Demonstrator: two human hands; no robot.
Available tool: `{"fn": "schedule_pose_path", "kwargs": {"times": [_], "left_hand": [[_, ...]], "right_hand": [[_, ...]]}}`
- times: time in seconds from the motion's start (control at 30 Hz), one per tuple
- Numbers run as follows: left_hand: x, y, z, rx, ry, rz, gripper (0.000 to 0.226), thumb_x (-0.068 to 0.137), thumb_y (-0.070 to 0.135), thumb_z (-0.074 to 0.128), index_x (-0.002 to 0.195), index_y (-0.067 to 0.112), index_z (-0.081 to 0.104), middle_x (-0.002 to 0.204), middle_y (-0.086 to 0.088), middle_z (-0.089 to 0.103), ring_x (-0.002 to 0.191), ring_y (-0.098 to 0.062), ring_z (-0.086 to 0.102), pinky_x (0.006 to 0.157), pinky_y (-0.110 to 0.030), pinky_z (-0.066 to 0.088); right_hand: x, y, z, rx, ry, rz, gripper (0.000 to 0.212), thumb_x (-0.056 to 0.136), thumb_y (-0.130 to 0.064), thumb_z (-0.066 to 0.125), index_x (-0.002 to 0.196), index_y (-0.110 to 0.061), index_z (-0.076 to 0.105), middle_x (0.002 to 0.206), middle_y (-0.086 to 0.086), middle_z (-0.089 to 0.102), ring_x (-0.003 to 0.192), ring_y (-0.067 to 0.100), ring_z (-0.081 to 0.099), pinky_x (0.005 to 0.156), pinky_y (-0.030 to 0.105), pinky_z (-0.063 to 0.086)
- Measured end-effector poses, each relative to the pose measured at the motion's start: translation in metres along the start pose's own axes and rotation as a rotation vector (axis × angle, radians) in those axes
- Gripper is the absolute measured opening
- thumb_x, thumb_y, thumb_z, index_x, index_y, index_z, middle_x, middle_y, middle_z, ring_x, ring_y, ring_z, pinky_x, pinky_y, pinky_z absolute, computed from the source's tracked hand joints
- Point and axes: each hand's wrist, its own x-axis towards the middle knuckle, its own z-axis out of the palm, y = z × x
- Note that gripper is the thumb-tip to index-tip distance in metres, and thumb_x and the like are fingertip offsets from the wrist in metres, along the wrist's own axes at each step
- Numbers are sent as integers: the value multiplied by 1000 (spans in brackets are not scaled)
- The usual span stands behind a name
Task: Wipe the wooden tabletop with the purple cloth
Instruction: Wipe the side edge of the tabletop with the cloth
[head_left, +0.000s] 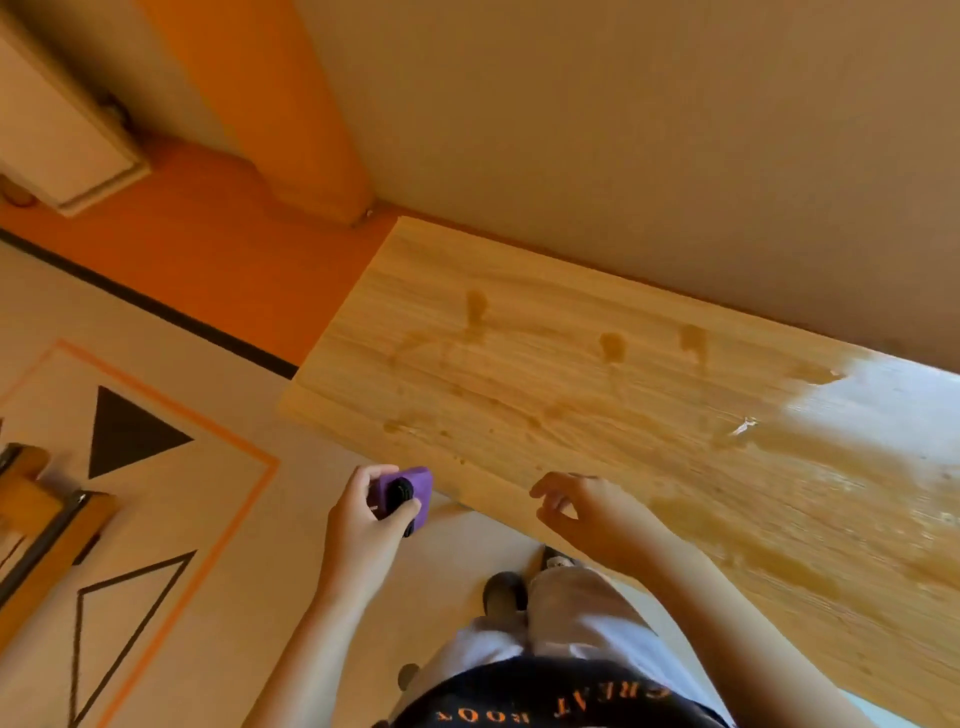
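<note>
Presently on view:

1. Wooden tabletop (571, 395): pale grained board against a beige wall, marked with darker wet-looking streaks and blotches; glare at its right end.
2. Left hand (363, 525): off the table's near-left corner, over the floor, fingers curled around a purple cloth (415, 488) folded into a small block with a black part on it; cloth not touching the wood.
3. Right hand (582, 512): at the table's near edge, fingers loosely bent and apart, holding nothing.
4. Floor (218, 519): light, with orange lines and black triangles.
</note>
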Motion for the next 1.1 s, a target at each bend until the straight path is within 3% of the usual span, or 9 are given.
{"fn": "schedule_pose_path", "kwargs": {"times": [0.17, 0.4, 0.5, 0.6, 0.7, 0.8, 0.97, 1.1], "left_hand": [[12, 22, -2, 14, 2, 58, 29, 85, 10, 68, 105, 29, 58, 98, 16, 62, 88, 2, 59, 67, -19, 49], [55, -4, -36, -118, 99, -36, 28, 93, 11, 59, 108, 35, 56, 111, 11, 61, 105, -12, 59, 90, -38, 50], [81, -19, -64, -153, 138, -55, 29, 95, 9, 55, 107, 35, 54, 113, 2, 59, 106, -17, 57, 84, -33, 47], [115, -28, -94, -201, 172, -97, 27, 96, 5, 53, 118, 19, 48, 112, -6, 58, 102, -20, 56, 74, -24, 44], [151, -31, -123, -227, 173, -125, 26, 95, 1, 53, 117, 12, 45, 104, -4, 59, 93, -13, 57, 68, -18, 43], [189, -36, -146, -209, 125, -140, 24, 94, 2, 54, 113, 16, 49, 97, 4, 62, 87, -3, 58, 63, -13, 45], [233, -49, -161, -143, 16, -177, 26, 95, 6, 53, 114, 23, 55, 99, 5, 64, 90, -5, 59, 66, -15, 44], [247, -65, -160, -102, -57, -216, 25, 97, 9, 51, 118, 22, 55, 104, 1, 64, 94, -11, 60, 71, -20, 45]], "right_hand": [[51, -9, -20, -55, -19, -90, 29, 96, -33, 47, 124, -28, 52, 119, -6, 59, 102, 11, 57, 85, 31, 51], [117, -40, -27, -97, 84, -124, 39, 95, -33, 49, 133, -24, 45, 137, -3, 45, 127, 16, 39, 98, 29, 41], [150, -67, -11, -48, 185, -132, 45, 94, -33, 51, 137, -20, 41, 140, -1, 43, 130, 18, 36, 103, 31, 38], [190, -98, 14, -25, 290, -144, 50, 94, -33, 52, 138, -14, 40, 139, 3, 43, 131, 21, 35, 106, 35, 37], [233, -132, 44, 0, 309, -140, 53, 94, -33, 51, 140, -11, 36, 142, 5, 40, 134, 23, 31, 108, 39, 34], [275, -158, 67, -64, 293, -129, 59, 95, -33, 47, 146, -9, 26, 152, 10, 26, 142, 26, 16, 116, 40, 19], [316, -162, 90, -264, 300, -13, 62, 100, -28, 26, 147, -3, -6, 158, 15, -7, 145, 29, -12, 115, 39, -10], [318, -159, 105, -363, 352, -39, 63, 100, -35, 20, 142, 1, -11, 156, 18, -6, 144, 32, -10, 115, 41, -11]]}}
